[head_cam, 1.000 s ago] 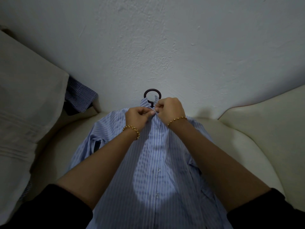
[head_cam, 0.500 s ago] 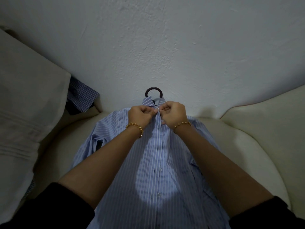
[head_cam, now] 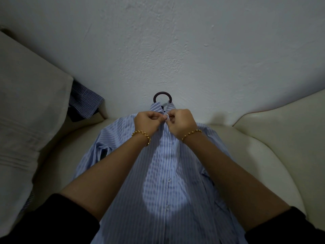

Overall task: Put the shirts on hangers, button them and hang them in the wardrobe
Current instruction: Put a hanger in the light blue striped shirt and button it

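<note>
A light blue striped shirt lies front up on a cream sofa seat, collar toward the wall. A dark hanger hook sticks out above the collar; the rest of the hanger is hidden inside the shirt. My left hand and my right hand meet just below the collar, each pinching the shirt's front edge at the top button. Two lower buttons show along the placket in a bright patch of light.
A dark blue checked shirt is tucked behind a cream cushion at the left. The sofa's padded arm rises at the right. A white textured wall stands right behind the sofa.
Both hands have stayed at the collar, with the fingers shifting slightly on the top button. The view has tilted a little, and the shirt has not moved.
</note>
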